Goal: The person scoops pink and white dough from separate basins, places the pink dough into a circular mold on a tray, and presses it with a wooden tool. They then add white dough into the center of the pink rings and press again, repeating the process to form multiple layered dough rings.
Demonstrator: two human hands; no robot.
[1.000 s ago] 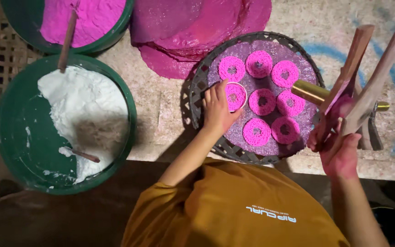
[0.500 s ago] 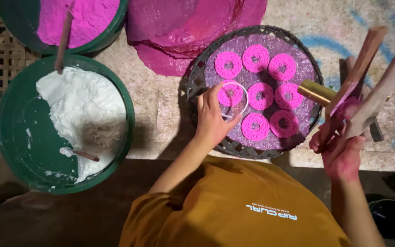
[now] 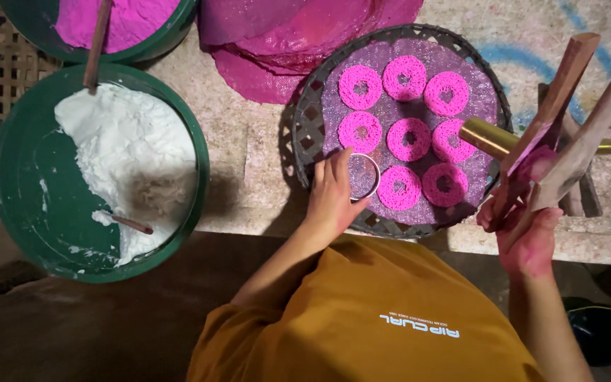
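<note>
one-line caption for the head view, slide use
Left hand sets metal ring on woven tray; right hand grips wooden press.

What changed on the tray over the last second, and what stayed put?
The left hand slid the metal ring off the pink coil it circled, to a bare spot at the woven tray's near-left edge. The right hand keeps gripping the wooden press; the eight pink coils stayed.

A food-making workshop: dough tubs [image 3: 100, 170], woven tray [image 3: 305, 127] of pink rings [image 3: 404, 78].

Shiny metal ring [image 3: 364, 177], woven basket tray [image 3: 305, 134]
</note>
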